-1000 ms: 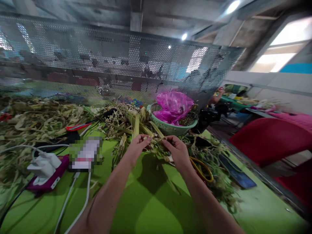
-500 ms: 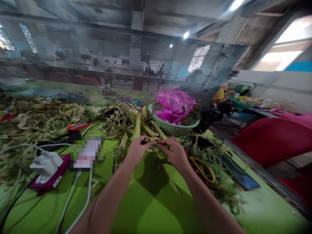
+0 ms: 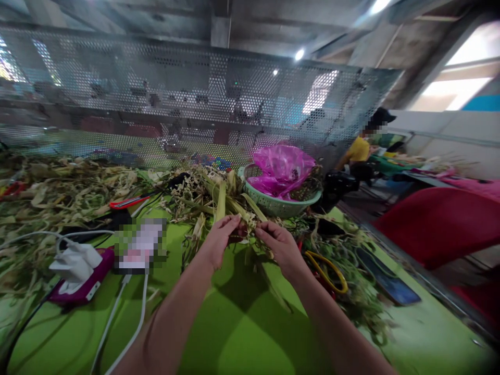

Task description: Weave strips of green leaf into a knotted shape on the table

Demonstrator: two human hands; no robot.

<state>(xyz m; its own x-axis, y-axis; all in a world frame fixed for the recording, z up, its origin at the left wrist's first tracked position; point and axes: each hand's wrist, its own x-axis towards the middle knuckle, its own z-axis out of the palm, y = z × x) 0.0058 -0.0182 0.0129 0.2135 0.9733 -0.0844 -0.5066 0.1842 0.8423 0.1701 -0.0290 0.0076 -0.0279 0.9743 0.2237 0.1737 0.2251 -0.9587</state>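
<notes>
My left hand pinches a pale, frilly piece of dried plant above the near side of the table, thumb against the fingers. On the other side of that piece my right hand has thumb and forefinger closed at its edge, and the fingertips partly hide what lies between them. Just behind the hands is a heap of dried leaves and stalks. Beside the heap stands a light green plastic basket with a crumpled magenta plastic bag in it.
At left lie a red cutter, a phone on a white cable and a purple power strip. Yellow-handled scissors, green plant strands and a dark phone are at right. A perforated screen backs the table; beyond, a person in yellow.
My left fingers have shifted slightly up and left, and the hands are a little farther apart. More of the pale frilly piece shows between them. The view has swung slightly.
</notes>
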